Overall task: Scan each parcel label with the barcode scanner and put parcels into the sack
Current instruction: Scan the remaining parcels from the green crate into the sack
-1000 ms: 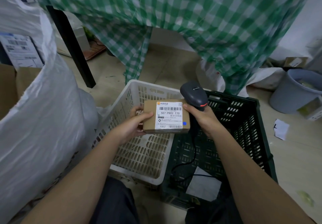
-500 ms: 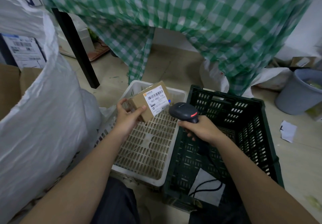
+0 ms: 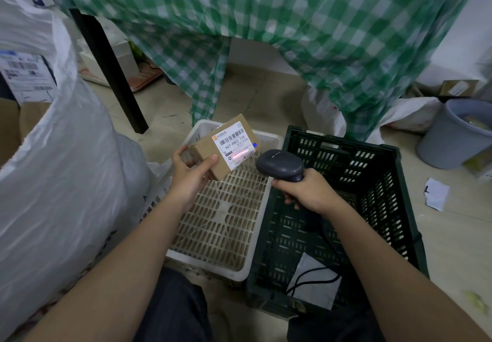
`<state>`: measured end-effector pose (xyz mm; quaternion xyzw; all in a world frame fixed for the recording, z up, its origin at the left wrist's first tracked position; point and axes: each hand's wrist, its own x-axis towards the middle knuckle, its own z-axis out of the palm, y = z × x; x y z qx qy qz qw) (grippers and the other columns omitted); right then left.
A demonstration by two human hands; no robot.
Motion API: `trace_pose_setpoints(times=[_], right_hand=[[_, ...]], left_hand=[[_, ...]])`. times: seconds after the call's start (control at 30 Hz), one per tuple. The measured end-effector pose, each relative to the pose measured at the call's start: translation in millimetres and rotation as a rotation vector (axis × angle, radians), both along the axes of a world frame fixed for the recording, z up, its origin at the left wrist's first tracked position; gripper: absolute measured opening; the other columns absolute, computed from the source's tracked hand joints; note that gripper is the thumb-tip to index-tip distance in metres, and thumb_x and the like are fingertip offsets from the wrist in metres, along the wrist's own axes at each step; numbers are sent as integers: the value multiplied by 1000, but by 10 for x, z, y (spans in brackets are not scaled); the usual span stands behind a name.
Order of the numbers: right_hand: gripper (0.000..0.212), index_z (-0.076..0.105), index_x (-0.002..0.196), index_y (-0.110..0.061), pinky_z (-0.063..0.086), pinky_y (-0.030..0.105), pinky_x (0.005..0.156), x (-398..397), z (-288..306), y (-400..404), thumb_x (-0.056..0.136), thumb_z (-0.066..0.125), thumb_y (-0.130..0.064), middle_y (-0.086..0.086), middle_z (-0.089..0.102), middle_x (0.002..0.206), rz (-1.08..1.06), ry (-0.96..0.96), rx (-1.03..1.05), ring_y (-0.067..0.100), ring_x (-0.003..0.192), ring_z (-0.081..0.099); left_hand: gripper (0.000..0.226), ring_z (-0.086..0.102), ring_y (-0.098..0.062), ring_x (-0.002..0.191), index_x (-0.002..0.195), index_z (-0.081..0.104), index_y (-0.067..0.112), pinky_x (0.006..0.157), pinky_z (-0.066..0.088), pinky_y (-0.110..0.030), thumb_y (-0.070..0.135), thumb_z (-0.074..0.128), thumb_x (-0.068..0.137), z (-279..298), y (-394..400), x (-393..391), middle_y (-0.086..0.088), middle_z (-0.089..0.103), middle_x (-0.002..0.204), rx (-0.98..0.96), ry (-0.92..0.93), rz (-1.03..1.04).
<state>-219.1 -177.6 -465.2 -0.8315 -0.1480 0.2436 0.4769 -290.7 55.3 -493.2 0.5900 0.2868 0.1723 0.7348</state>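
Observation:
My left hand (image 3: 190,172) grips a small brown cardboard parcel (image 3: 206,148) by its left end, tilted, above the white basket (image 3: 262,209). Its white label (image 3: 235,144) with a barcode faces up and right, and a reddish scan line lies across the label's lower part. My right hand (image 3: 306,191) grips the handle of a dark grey barcode scanner (image 3: 279,164), whose head points at the label from just right of the parcel. The scanner's cable runs down into the dark green crate (image 3: 383,182). The big white sack (image 3: 61,171) stands at the left, its mouth showing boxes inside.
A green checked cloth (image 3: 292,35) hangs over a table with a black leg (image 3: 111,75) behind the baskets. A grey bucket (image 3: 452,136) and a scrap of white paper (image 3: 436,193) lie on the floor at right. White paper (image 3: 316,277) sits in the green crate.
The parcel has gone from flat in both hands to tilted up-left in my left hand alone. My right hand dropped the scanner beside it, and a red scan line now shows on the label.

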Motion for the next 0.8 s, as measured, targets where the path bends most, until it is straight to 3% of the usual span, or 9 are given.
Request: trace_pose_setpoints(times=[0.2,0.4,0.53,0.8], right_hand=[[19,63,72,-18,45,17,46,-2,19,-14,86,71,-27,-11,59,45,33,-7,-28,0,41,54],[20,70,89,-8,47,25,51,-37,42,38,84,73,-27,2,62,58,46,-32,1,9,49,56],[23,71,96,-4,45,19,48,-74,86,93,84,73,-23,3,63,59,49,-62,55,3,45,55],[22,71,96,-3,43,16,48,-65,63,107,83,74,-21,-2,62,56,51,-94,65,2,47,57]], left_hand=[[76,59,-9,97,143,21,24,76,53,-29,13,69,86,9,3,-14,-1,51,120,6,1,-6],[79,59,-10,99,145,20,24,79,54,-30,13,71,85,7,9,-18,-4,50,126,8,4,-9],[79,59,-10,98,145,20,24,77,53,-28,12,70,85,15,-6,-13,-2,51,121,16,3,-5],[80,59,-12,101,145,21,24,77,53,-30,13,72,84,-9,20,-16,-1,51,125,7,8,1]])
